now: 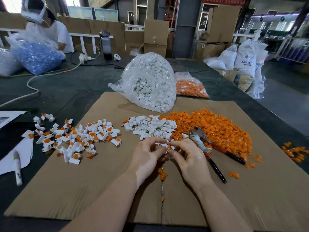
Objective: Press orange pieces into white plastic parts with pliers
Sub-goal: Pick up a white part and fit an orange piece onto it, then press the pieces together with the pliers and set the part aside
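Flat brown cardboard sheet (pixel 217 190) across the dark table. Clear plastic bag of white parts (pixel 150 84) at its far edge. Loose heap of orange plastic pieces (pixel 217 126) to the right, touching a smaller pile of bare white plastic parts (pixel 150 128). Scatter of white parts with orange inserts (pixel 78 138) to the left. Red-and-black-handled pliers (pixel 210 148) lying on the orange heap, unheld. Left hand (pixel 147 156) and right hand (pixel 187 156) close together, fingertips pinching one white part with an orange piece (pixel 168 147).

Dark table (pixel 70 91) carries a cardboard sheet (pixel 100 190), bagged white parts (pixel 150 84), bagged orange pieces (pixel 190 87), white cable (pixel 33 84)
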`<action>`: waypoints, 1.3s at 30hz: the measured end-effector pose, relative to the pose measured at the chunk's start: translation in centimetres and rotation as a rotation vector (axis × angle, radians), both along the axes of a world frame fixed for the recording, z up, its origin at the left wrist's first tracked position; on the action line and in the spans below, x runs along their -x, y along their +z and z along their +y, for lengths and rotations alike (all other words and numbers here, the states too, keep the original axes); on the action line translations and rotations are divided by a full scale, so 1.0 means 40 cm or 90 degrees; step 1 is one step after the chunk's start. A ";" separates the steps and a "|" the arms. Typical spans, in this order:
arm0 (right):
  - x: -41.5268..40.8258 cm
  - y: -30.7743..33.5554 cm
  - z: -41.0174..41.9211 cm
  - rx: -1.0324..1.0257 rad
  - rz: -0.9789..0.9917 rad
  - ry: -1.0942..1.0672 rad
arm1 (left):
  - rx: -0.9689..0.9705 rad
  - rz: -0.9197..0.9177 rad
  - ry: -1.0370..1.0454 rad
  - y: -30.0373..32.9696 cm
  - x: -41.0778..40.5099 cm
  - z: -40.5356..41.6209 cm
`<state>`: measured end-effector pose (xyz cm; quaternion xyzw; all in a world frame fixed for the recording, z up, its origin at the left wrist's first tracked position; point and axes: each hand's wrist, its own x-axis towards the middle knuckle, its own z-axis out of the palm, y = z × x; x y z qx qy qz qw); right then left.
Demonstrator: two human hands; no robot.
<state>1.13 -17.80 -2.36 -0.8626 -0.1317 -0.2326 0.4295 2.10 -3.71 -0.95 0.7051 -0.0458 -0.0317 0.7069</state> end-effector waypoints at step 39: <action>-0.003 0.118 -0.097 0.407 0.308 -0.373 | 0.145 0.079 0.081 0.000 -0.034 -0.005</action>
